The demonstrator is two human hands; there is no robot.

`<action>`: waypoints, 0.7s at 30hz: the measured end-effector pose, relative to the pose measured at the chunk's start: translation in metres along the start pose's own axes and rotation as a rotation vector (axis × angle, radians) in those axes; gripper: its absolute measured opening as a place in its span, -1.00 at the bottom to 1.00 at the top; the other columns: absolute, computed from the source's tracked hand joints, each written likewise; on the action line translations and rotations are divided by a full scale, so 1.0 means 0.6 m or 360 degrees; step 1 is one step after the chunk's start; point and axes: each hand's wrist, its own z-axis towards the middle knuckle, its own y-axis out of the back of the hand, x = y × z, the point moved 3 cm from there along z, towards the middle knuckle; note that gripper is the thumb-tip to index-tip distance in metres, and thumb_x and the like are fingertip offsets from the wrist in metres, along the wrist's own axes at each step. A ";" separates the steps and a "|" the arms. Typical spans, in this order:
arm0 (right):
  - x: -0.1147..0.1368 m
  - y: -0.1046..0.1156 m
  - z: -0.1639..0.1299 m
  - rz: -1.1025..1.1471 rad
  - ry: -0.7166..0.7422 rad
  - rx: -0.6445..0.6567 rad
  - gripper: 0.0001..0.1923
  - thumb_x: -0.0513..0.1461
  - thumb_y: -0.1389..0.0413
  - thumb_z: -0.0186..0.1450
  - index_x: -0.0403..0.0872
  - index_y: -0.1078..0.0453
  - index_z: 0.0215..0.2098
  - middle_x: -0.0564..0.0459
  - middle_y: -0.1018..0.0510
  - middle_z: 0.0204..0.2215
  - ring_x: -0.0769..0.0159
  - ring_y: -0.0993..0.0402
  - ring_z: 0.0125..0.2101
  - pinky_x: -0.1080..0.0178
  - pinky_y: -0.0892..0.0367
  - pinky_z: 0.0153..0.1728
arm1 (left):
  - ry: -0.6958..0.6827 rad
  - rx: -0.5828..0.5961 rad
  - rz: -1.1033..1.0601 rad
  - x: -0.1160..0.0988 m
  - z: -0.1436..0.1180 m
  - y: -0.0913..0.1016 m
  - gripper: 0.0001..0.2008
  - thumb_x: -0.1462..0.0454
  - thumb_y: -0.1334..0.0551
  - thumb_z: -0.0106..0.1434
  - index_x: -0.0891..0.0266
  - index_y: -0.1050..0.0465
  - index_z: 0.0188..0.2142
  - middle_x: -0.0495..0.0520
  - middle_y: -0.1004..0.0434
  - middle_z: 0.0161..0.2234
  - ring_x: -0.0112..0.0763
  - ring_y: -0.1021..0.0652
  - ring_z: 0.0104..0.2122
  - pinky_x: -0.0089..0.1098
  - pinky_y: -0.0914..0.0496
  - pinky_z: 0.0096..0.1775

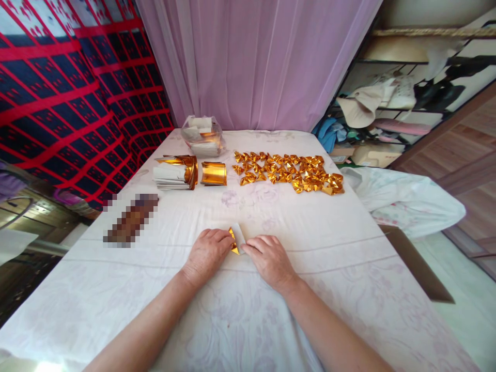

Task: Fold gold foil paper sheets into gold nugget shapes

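Observation:
Between my two hands, low over the cloth-covered table, is a partly folded sheet of gold foil paper [239, 238], gold on its left side and pale grey-white on its right. My left hand [209, 253] grips its left edge with thumb and fingers closed. On the other side, the fingertips of my right hand [269, 258] pinch the lower right edge. Farther back lie rows of folded gold paper pieces [287, 170]. Left of them sit a small stack of gold sheets [214, 173] and a larger stack of gold and white sheets [172, 174].
A clear plastic bag [202, 135] with more sheets stands at the table's far left. A pixelated brown patch [132, 221] covers something at the left edge. A purple curtain [256, 62] hangs behind; shelves [387, 93] and a white bag [411, 199] are at the right.

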 end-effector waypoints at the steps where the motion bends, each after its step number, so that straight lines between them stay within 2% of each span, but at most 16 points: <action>1: 0.002 0.001 -0.001 -0.0007 0.0005 -0.0005 -0.82 -0.32 -0.10 0.37 0.01 -0.49 -0.12 0.06 -0.57 -0.25 0.29 -0.37 -0.22 0.19 -0.20 -0.19 | 0.0000 0.0008 -0.0008 0.001 0.001 0.000 -0.85 0.32 -0.16 0.35 0.15 -0.50 -0.16 0.07 -0.59 -0.13 -0.26 -0.54 -0.14 -0.23 -0.34 -0.10; 4: 0.004 0.001 -0.003 -0.0040 -0.0027 -0.0018 -0.85 -0.30 -0.10 0.37 0.02 -0.51 -0.19 0.06 -0.56 -0.26 0.28 -0.35 -0.23 0.20 -0.20 -0.19 | 0.0019 0.0004 -0.0053 -0.002 -0.002 -0.002 -0.85 0.36 -0.16 0.33 0.15 -0.50 -0.20 0.06 -0.60 -0.13 -0.27 -0.55 -0.14 -0.23 -0.35 -0.10; 7: 0.000 0.000 -0.002 -0.0053 -0.0071 -0.0006 -0.86 -0.30 -0.12 0.36 0.03 -0.52 -0.27 0.04 -0.54 -0.23 0.27 -0.35 -0.21 0.20 -0.22 -0.20 | 0.0103 -0.0034 -0.0174 -0.009 -0.010 -0.002 -0.87 0.34 -0.18 0.32 0.14 -0.50 -0.20 0.06 -0.58 -0.06 -0.24 -0.53 -0.06 -0.15 -0.31 0.01; 10: -0.008 0.001 0.008 0.0022 -0.0045 0.0098 -0.88 -0.30 -0.15 0.33 0.02 -0.53 -0.31 0.04 -0.54 -0.19 0.25 -0.36 -0.17 0.19 -0.23 -0.17 | 0.0261 -0.0056 -0.0290 -0.017 -0.017 -0.003 -0.91 0.27 -0.20 0.32 0.13 -0.49 -0.22 0.06 -0.56 -0.02 -0.20 -0.49 0.01 0.00 -0.18 0.13; 12: -0.015 0.002 0.019 0.0123 -0.0013 0.0216 -0.92 -0.28 -0.18 0.31 0.01 -0.52 -0.29 0.06 -0.55 -0.18 0.25 -0.37 -0.15 0.18 -0.24 -0.14 | 0.0350 -0.0084 -0.0329 -0.021 -0.017 -0.005 -0.91 0.26 -0.19 0.33 0.13 -0.48 -0.25 0.05 -0.57 -0.04 -0.20 -0.49 0.00 0.02 -0.15 0.15; 16: -0.030 0.002 0.035 0.0321 -0.0001 0.0360 -0.96 -0.25 -0.20 0.31 0.01 -0.51 -0.28 0.09 -0.57 -0.21 0.29 -0.40 -0.16 0.18 -0.24 -0.13 | 0.0429 -0.0140 -0.0373 -0.021 -0.012 -0.009 -0.95 0.29 -0.23 0.29 0.14 -0.47 -0.32 0.03 -0.58 -0.10 -0.24 -0.51 -0.06 -0.03 -0.20 0.12; 21: -0.039 -0.011 0.035 0.0466 -0.0063 0.0266 -0.93 -0.23 -0.19 0.32 -0.01 -0.49 -0.35 0.08 -0.57 -0.22 0.28 -0.42 -0.16 0.17 -0.23 -0.12 | 0.0414 -0.0191 -0.0455 -0.016 -0.011 -0.013 -0.98 0.30 -0.29 0.22 0.14 -0.48 -0.34 0.01 -0.59 -0.12 -0.24 -0.51 -0.06 -0.08 -0.23 0.09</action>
